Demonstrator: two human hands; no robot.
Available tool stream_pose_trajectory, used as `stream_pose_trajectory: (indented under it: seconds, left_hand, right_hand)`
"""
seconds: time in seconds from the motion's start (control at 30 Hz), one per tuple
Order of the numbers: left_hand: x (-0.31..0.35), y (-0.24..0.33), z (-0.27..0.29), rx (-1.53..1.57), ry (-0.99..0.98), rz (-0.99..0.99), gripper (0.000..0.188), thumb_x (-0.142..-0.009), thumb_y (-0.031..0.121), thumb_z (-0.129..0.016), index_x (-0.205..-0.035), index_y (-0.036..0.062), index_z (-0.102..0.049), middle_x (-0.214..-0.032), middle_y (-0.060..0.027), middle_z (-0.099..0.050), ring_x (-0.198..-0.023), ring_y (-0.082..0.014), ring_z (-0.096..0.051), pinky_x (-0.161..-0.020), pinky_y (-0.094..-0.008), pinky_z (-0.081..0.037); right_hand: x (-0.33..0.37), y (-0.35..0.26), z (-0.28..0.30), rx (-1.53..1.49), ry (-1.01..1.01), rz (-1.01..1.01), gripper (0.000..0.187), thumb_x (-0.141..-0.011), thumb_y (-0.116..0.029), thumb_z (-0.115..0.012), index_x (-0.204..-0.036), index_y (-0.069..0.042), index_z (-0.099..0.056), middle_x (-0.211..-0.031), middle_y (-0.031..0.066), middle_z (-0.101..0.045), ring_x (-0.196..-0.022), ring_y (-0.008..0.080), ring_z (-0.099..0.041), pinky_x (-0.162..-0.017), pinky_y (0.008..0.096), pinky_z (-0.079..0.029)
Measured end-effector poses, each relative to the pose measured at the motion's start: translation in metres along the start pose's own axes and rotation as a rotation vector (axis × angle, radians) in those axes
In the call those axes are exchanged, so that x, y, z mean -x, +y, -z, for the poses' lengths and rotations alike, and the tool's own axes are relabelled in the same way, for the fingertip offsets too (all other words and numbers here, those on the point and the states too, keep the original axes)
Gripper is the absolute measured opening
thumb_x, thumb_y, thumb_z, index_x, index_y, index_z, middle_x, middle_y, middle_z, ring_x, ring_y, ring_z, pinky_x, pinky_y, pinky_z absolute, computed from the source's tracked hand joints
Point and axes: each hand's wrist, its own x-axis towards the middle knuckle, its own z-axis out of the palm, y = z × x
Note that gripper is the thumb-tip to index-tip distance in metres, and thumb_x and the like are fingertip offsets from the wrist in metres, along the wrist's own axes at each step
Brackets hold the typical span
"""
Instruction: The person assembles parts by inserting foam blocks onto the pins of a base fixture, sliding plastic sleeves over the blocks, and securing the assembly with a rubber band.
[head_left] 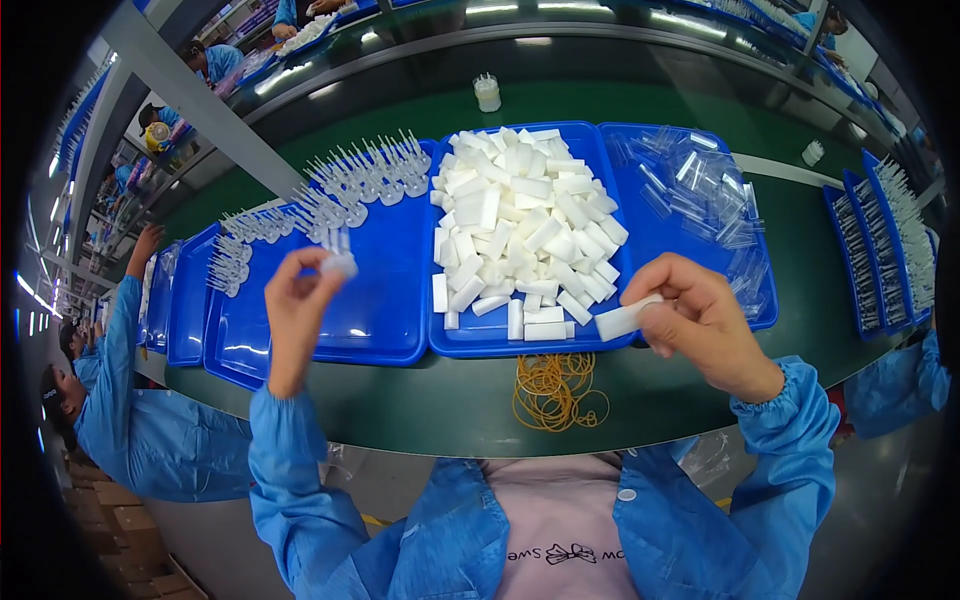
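Observation:
My left hand (303,293) pinches a small clear plastic part (340,262) with upright prongs, slightly blurred, above the front of a blue tray (385,330). Many similar pronged plastic parts (370,175) stand in rows along that tray's far side. In my right hand (697,318), thumb and fingers close on a white foam block (622,319), held over the near right corner of the middle blue tray (480,349). A heap of white foam blocks (520,215) fills this middle tray. The two held pieces are well apart.
A right-hand blue tray (650,255) holds clear plastic tubes (700,190). Yellow rubber bands (555,390) lie at the table's front edge. Stacked trays of pronged parts (880,250) stand far right. A co-worker's arm (120,320) reaches in at left. A grey post (190,95) slants behind the trays.

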Motion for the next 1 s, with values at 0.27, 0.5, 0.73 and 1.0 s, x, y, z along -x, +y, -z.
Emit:
stream_pose_trajectory:
  seconds: [0.27,0.5,0.73,1.0]
  left_hand:
    - [0.112,0.058,-0.078,0.652,-0.399,0.083,0.019,-0.075,-0.006,-0.071,-0.091,-0.0023,-0.061,-0.098,-0.0110,-0.054,-0.083,-0.0167,-0.064,-0.075,-0.0260,-0.052]
    - [0.125,0.066,-0.109,0.829,-0.566,0.188,0.017,-0.081,-0.003,-0.069,-0.095,-0.0045,-0.060,-0.102,-0.0129,-0.053,-0.090,-0.0204,-0.065,-0.081,-0.0304,-0.055]
    - [0.124,0.072,-0.112,0.762,-0.623,0.218,0.017,-0.081,-0.003,-0.069,-0.096,-0.0036,-0.061,-0.102,-0.0121,-0.054,-0.091,-0.0183,-0.064,-0.081,-0.0296,-0.054]
    - [0.121,0.070,-0.113,0.647,-0.636,0.179,0.019,-0.080,-0.003,-0.070,-0.098,-0.0041,-0.064,-0.102,-0.0119,-0.055,-0.091,-0.0181,-0.063,-0.081,-0.0292,-0.055]
  right_hand:
    - [0.005,0.018,-0.006,-0.045,0.092,0.163,0.021,-0.095,-0.016,-0.055,-0.112,-0.003,-0.058,-0.097,0.0023,-0.059,-0.079,0.0049,-0.050,-0.069,0.0190,-0.042]
    - [0.002,0.054,-0.021,-0.420,0.146,0.025,0.025,-0.094,-0.016,-0.057,-0.114,-0.003,-0.053,-0.096,0.0029,-0.058,-0.081,0.0071,-0.051,-0.072,0.0210,-0.044]
    - [0.005,0.060,-0.018,-0.544,0.119,-0.071,0.020,-0.093,-0.020,-0.058,-0.105,-0.006,-0.052,-0.094,0.0043,-0.058,-0.080,0.0086,-0.054,-0.069,0.0213,-0.044]
    - [0.009,0.061,-0.018,-0.427,0.062,-0.010,0.016,-0.091,-0.014,-0.062,-0.101,-0.005,-0.055,-0.094,0.0031,-0.058,-0.085,0.0079,-0.055,-0.077,0.0228,-0.045]
